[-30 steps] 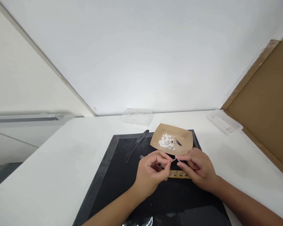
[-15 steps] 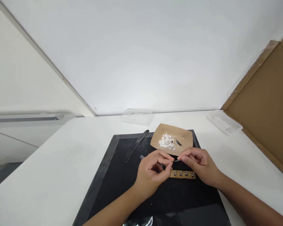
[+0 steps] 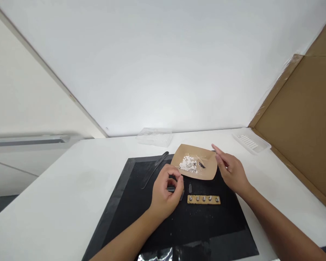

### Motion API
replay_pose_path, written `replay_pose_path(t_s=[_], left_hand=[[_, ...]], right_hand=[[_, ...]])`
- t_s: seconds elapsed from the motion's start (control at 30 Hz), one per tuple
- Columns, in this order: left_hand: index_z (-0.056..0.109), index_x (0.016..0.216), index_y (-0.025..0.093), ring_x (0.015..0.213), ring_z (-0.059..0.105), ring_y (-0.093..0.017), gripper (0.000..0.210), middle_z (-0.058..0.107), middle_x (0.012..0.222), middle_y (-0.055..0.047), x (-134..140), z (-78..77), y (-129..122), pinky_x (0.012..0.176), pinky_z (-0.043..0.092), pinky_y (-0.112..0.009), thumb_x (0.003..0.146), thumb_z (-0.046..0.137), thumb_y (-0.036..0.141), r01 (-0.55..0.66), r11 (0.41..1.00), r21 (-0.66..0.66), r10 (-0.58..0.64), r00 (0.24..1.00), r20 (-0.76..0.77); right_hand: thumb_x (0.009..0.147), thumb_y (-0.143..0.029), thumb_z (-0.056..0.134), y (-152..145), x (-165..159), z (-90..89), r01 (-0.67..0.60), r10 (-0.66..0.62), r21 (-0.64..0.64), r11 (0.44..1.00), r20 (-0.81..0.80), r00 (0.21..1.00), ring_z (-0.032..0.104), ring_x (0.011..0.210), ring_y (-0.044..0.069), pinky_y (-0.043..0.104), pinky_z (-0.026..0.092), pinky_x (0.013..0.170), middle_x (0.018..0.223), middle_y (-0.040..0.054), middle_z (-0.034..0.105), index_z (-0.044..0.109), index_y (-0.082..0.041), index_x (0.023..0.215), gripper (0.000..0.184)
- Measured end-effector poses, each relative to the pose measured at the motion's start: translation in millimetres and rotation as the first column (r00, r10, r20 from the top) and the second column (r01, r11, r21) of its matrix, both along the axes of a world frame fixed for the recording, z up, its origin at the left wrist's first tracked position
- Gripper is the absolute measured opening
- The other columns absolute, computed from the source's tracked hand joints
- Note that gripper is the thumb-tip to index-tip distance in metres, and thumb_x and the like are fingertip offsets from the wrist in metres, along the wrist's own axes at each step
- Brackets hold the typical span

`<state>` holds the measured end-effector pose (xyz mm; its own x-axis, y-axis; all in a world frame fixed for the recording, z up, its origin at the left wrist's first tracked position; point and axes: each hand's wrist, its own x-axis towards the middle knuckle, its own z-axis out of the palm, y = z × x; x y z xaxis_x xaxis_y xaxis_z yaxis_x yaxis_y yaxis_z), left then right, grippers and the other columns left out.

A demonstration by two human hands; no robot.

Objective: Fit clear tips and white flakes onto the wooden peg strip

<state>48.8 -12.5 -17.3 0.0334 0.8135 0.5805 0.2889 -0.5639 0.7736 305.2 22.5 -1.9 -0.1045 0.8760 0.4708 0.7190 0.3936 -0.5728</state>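
Observation:
My left hand (image 3: 167, 190) is over the black mat (image 3: 130, 210), thumb and index fingertips pinched together; whatever lies between them is too small to make out. At the right edge of a brown paper tray (image 3: 210, 172) is my right hand (image 3: 232, 172), its index finger stretched out and the thumb apart. White scraps (image 3: 188, 164) and a small black piece (image 3: 201, 165) lie in the tray. A tan strip with several metal pegs (image 3: 203, 199) rests on the mat between my hands. Just above it is a clear nail-shaped piece (image 3: 190, 187). Another clear piece (image 3: 171, 189) shows partly behind my left fingers.
A dark nail file (image 3: 154, 169) lies at the mat's upper left. Behind it on the white table (image 3: 78, 174) is a clear plastic case (image 3: 154, 137). A translucent box with white strips (image 3: 251, 142) stands by the cardboard panel (image 3: 301, 119) at right.
My hands have parted from the thin piece they held together. My right hand has moved up to the tray's edge, its index finger extending; my left shifted slightly left, uncovering the pegged strip.

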Motion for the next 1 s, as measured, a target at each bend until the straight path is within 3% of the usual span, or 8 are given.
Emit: replay_pose_path(t_s=[0.13,0.27,0.33,0.43,0.5,0.57,0.83,1.0], left_hand=[[0.056,0.097,0.021,0.075,0.059,-0.012,0.006,0.056,0.093,-0.001,-7,-3.5,9,0.056,0.052,-0.018,0.095,0.061,0.019,-0.111,0.994,0.016,0.112,0.991,-0.079],[0.054,0.099,0.021,0.06,0.054,-0.01,0.009,0.057,0.097,-0.001,-18,-5.9,20,0.053,0.051,-0.024,0.095,0.059,0.028,-0.276,0.959,-0.063,0.257,0.942,-0.214],[0.054,0.097,0.021,0.066,0.058,-0.015,0.01,0.06,0.096,-0.002,-25,-4.8,26,0.062,0.055,-0.03,0.093,0.059,0.029,-0.388,0.921,-0.024,0.351,0.856,-0.379],[0.058,0.102,0.02,0.104,0.063,-0.03,0.015,0.064,0.101,-0.009,-34,-2.4,35,0.083,0.058,-0.04,0.093,0.058,0.032,-0.533,0.844,0.063,0.449,0.636,-0.628],[0.064,0.108,0.017,0.115,0.058,-0.034,0.023,0.065,0.11,-0.013,-38,-1.3,39,0.089,0.057,-0.043,0.095,0.058,0.036,-0.599,0.798,0.065,0.422,0.478,-0.77],[0.068,0.113,0.014,0.118,0.056,-0.035,0.03,0.065,0.115,-0.016,-41,-0.9,40,0.092,0.057,-0.043,0.098,0.056,0.037,-0.623,0.78,0.058,0.375,0.391,-0.841],[0.076,0.105,0.005,0.115,0.055,-0.04,0.043,0.065,0.109,-0.023,-37,-5.2,39,0.098,0.052,-0.047,0.099,0.052,0.04,-0.635,0.77,0.07,0.319,0.288,-0.903],[0.077,0.102,0.004,0.113,0.055,-0.041,0.047,0.065,0.109,-0.024,-43,-5.6,38,0.095,0.051,-0.047,0.101,0.047,0.04,-0.645,0.76,0.075,0.299,0.245,-0.922]], right_hand=[[0.111,-0.04,0.031,4,18,4.9,0.161,-0.18,-0.167,0.973,-0.103,0.978,0.054,0.053,0.022,0.033,0.041,0.059,0.059,-0.0048,0.053,0.054,-0.023,0.15,0.048],[0.104,-0.032,0.036,16,36,-0.9,0.245,-0.253,-0.235,0.941,-0.003,0.968,0.058,0.058,0.024,0.033,0.038,0.061,0.059,-0.0043,0.054,0.058,-0.022,0.132,0.037],[0.098,-0.028,0.042,21,42,-5.4,0.237,-0.239,-0.245,0.94,0.022,0.971,0.062,0.067,0.025,0.033,0.039,0.065,0.066,-0.0021,0.059,0.059,-0.023,0.123,0.03],[0.097,-0.027,0.042,25,45,-10.8,0.204,-0.206,-0.267,0.942,0.02,0.978,0.063,0.07,0.026,0.034,0.041,0.066,0.069,-0.0011,0.061,0.057,-0.023,0.118,0.025],[0.098,-0.029,0.042,25,44,-13.5,0.181,-0.186,-0.278,0.943,0.011,0.983,0.063,0.07,0.026,0.034,0.042,0.065,0.071,-0.0005,0.062,0.055,-0.024,0.114,0.021],[0.098,-0.029,0.043,25,43,-16.3,0.165,-0.172,-0.278,0.946,-0.002,0.985,0.063,0.07,0.026,0.034,0.043,0.065,0.075,0.0005,0.063,0.053,-0.024,0.112,0.018],[0.1,-0.026,0.04,32,48,-28.2,0.022,-0.034,-0.239,0.971,-0.049,0.998,0.064,0.076,0.024,0.035,0.047,0.074,0.082,0.0029,0.066,0.054,-0.021,0.113,0.02],[0.103,-0.026,0.038,35,48,-33.0,-0.03,0.007,-0.191,0.981,-0.124,0.992,0.063,0.069,0.019,0.033,0.047,0.07,0.095,0.0067,0.074,0.042,-0.02,0.12,0.018]])
